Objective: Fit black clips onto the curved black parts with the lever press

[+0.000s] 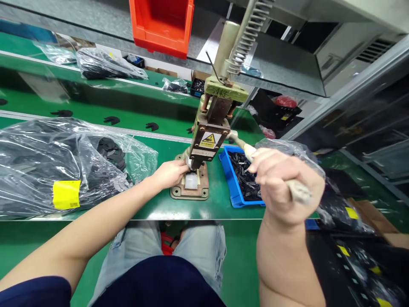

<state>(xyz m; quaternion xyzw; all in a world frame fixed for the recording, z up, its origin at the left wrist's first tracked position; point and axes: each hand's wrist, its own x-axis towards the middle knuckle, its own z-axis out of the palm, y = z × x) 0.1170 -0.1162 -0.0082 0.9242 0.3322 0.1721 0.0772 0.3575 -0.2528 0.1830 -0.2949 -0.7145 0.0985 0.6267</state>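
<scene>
A hand-lever press (pixel 209 132) with a warning label stands on the green table, its ram lowered towards the base plate (pixel 202 187). My right hand (pixel 284 183) is wrapped round the press's lever (pixel 241 144), whose end sticks out beside the thumb. At the foot of the ram is my left hand (pixel 171 174), fingers pinched together; whatever they hold is hidden by the fingers and the ram. A whitish translucent block (pixel 191 181) lies on the base plate just in front of these fingertips.
Right of the press, a blue tray (pixel 232 187) holds many small black parts. A clear plastic bag (pixel 41 162) of dark pieces covers the table's left. Behind runs a green belt (pixel 134 108) with curved black pieces (pixel 111 120). An orange-red bin (pixel 161 40) hangs over the shelf edge.
</scene>
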